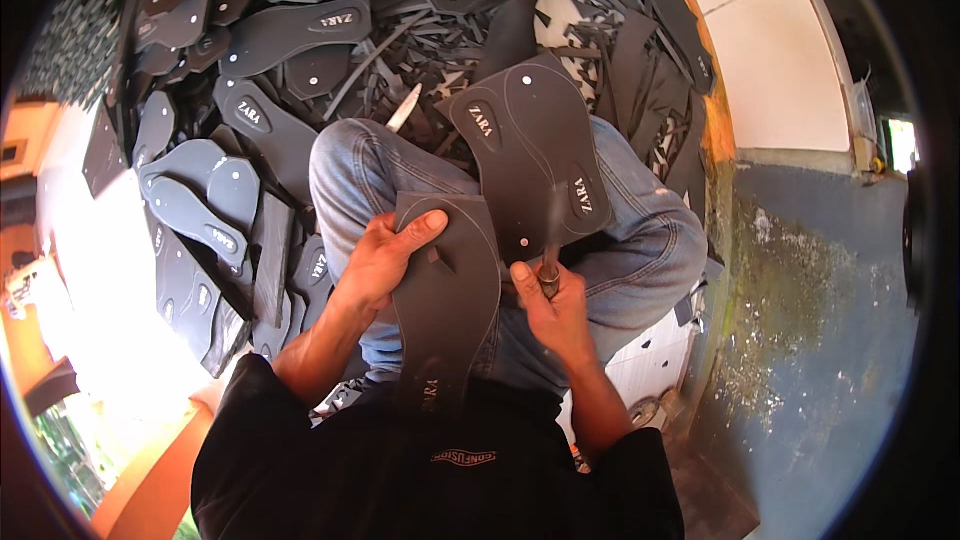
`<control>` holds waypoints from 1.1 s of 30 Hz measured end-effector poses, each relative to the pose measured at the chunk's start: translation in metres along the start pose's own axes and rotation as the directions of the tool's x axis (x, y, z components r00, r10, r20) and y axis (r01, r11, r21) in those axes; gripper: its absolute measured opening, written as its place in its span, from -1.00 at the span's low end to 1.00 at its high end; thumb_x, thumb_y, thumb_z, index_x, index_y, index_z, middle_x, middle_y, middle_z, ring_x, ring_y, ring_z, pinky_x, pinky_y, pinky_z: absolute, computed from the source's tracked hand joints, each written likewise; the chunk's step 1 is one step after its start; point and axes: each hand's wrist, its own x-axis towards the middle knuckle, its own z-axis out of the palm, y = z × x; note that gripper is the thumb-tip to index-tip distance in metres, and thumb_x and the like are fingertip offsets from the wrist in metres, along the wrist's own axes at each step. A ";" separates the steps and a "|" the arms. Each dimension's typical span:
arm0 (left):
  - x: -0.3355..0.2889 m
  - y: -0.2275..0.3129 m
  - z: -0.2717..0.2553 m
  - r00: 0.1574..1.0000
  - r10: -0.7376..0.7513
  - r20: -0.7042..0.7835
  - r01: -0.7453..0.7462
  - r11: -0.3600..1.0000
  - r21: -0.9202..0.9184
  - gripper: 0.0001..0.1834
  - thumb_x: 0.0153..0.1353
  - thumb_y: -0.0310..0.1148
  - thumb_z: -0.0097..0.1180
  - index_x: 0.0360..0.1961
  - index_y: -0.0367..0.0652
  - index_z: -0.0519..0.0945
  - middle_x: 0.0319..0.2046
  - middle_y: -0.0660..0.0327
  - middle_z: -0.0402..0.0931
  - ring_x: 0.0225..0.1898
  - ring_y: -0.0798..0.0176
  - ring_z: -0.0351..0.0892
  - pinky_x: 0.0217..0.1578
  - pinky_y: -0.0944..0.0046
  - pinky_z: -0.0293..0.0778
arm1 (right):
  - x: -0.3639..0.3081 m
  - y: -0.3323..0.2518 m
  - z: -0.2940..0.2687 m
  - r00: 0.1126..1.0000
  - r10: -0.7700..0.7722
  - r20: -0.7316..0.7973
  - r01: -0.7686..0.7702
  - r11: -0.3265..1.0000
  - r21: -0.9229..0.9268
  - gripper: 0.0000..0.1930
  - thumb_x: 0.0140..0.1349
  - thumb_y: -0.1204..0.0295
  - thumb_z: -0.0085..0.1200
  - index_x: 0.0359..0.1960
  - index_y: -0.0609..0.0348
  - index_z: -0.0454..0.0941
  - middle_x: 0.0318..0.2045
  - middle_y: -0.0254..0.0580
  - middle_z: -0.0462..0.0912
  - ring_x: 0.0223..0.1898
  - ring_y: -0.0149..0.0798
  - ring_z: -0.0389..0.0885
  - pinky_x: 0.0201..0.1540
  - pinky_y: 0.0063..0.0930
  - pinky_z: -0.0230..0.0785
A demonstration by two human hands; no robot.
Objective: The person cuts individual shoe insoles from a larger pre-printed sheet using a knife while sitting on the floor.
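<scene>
My left hand [372, 265] grips the left edge of a dark grey foam sole sheet [447, 310], its thumb lying on top. A curved sole outline is marked on that sheet, and a small dark scrap [440, 258] rests on it near the thumb. My right hand [558, 315], just right of the sheet, is closed around the handle of a knife [549, 278]. The blade points away from me and is blurred. A second, wider sole sheet [525, 160] with two sole outlines and two small white dots lies across my right leg, beyond the knife.
Cut dark soles [265, 135] are heaped at the left and far side. Thin foam offcuts [430, 55] cover the floor beyond my knees, with a pale pointed strip [404, 108] among them. A stained blue-grey wall [800, 310] stands at the right.
</scene>
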 end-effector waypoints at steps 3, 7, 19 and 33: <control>-0.001 0.006 0.011 0.998 -0.063 0.029 0.063 0.998 0.016 -0.58 0.15 -0.11 0.20 -0.21 -0.30 0.58 -0.44 0.23 0.59 -0.52 0.44 0.54 -0.50 0.44 0.49 | -0.013 0.010 -0.024 0.998 -0.056 0.006 0.054 0.908 -0.416 -0.63 0.17 0.26 0.15 -0.65 0.22 0.37 -0.84 -0.14 0.31 -0.78 -0.08 0.34 -0.65 -0.32 0.17; 0.003 0.000 0.010 0.995 -0.083 0.056 0.079 0.995 0.063 -0.59 0.14 -0.12 0.20 -0.22 -0.29 0.57 -0.45 0.24 0.60 -0.51 0.41 0.58 -0.49 0.44 0.51 | -0.020 0.016 -0.027 0.997 -0.069 -0.031 0.049 0.899 -0.435 -0.54 0.18 0.23 0.16 -0.72 0.26 0.28 -0.86 -0.12 0.21 -0.79 -0.25 0.08 -0.69 -0.35 0.06; -0.006 0.013 0.033 0.984 -0.079 0.163 0.023 0.947 0.320 -0.69 0.17 -0.19 0.19 -0.23 -0.23 0.63 -0.49 0.31 0.58 -0.46 0.50 0.51 -0.43 0.46 0.45 | 0.025 -0.010 -0.022 0.975 -0.168 0.142 0.218 0.824 -0.522 -0.82 0.02 0.42 0.14 -0.49 0.31 0.49 -0.63 0.11 0.53 -0.53 0.21 0.52 -0.48 -0.09 0.36; 0.050 -0.026 0.027 0.911 0.026 0.411 0.099 0.955 -0.280 -0.50 0.35 -0.03 -0.18 0.00 -0.27 0.44 -0.37 0.19 0.56 -0.40 0.32 0.56 -0.37 0.38 0.49 | 0.061 -0.041 -0.046 0.979 0.092 -0.182 -0.041 0.962 0.269 -0.77 0.21 0.30 0.15 -0.43 0.23 0.53 -0.69 -0.48 0.41 -0.72 -0.60 0.27 -0.72 -0.67 0.08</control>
